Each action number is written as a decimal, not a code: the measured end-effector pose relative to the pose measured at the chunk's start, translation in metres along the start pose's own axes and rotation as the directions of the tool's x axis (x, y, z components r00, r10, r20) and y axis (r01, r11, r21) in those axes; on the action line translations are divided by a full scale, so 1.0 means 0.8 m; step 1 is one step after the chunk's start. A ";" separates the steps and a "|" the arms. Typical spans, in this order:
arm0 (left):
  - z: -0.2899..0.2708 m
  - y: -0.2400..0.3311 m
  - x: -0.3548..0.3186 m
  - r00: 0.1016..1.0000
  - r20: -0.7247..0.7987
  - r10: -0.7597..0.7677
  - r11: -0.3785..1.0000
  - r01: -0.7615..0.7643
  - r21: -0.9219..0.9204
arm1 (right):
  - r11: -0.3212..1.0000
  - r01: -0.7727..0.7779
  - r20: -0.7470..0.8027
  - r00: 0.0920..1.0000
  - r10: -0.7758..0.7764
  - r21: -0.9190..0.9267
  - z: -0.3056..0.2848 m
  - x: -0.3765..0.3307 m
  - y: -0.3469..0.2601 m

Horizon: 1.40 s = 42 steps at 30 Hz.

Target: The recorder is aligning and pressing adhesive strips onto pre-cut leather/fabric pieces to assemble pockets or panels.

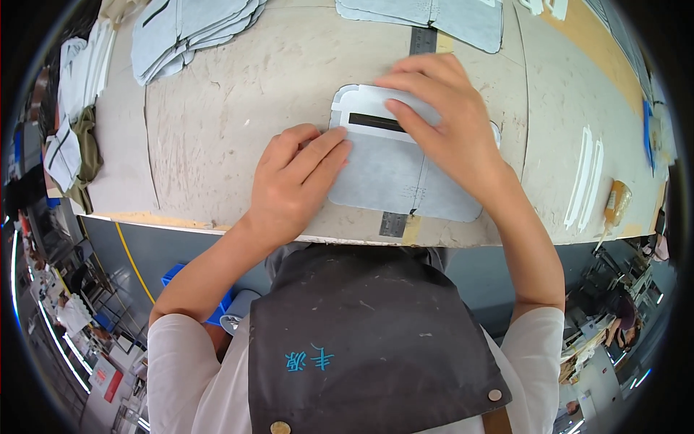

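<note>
A light grey fabric panel (376, 170) with rounded corners lies on the table in front of me. Along its far part runs a white strip (348, 98) around a narrow black slot (372, 121). At the panel's left edge my left hand (296, 173) has its thumb and fingertips pressed together on the rim. My right hand (452, 112) arches over the far right part, fingers stretched and thumb apart, its tips touching the white strip near the far edge. That hand hides the slot's right end and part of the panel. A dark ruler (393, 224) passes under the panel.
Stacks of similar grey panels (195, 29) (463, 18) lie at the far left and far right. White strips (584, 181) and an amber glue bottle (617, 202) are on the right. White and olive cloth pieces (85, 148) pile up at the left edge.
</note>
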<state>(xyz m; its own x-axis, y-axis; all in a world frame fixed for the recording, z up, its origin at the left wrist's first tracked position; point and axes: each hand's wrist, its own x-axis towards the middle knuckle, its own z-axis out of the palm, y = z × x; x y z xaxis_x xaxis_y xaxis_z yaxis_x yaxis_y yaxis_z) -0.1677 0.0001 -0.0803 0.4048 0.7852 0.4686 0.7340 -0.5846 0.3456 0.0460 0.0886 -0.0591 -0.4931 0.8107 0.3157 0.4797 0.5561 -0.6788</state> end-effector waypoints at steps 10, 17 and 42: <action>-0.001 0.001 -0.005 0.998 0.057 0.011 0.999 -0.013 0.039 | 0.996 0.059 0.149 0.986 -0.069 0.071 0.039 0.030 0.011; -0.003 0.003 -0.002 0.996 0.076 0.040 0.997 -0.044 0.060 | 0.992 0.126 0.103 0.987 -0.127 0.015 0.050 0.027 0.016; -0.012 -0.005 0.017 0.986 0.163 0.018 0.998 -0.027 0.051 | 0.990 0.105 -0.018 0.994 -0.107 -0.097 0.031 0.010 0.005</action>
<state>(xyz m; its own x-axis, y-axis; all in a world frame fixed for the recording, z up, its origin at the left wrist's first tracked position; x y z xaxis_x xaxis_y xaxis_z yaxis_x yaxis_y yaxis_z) -0.1704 0.0111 -0.0671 0.5015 0.7972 0.3362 0.7496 -0.5944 0.2912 0.0260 0.0927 -0.0754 -0.5285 0.7497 0.3983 0.4937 0.6531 -0.5742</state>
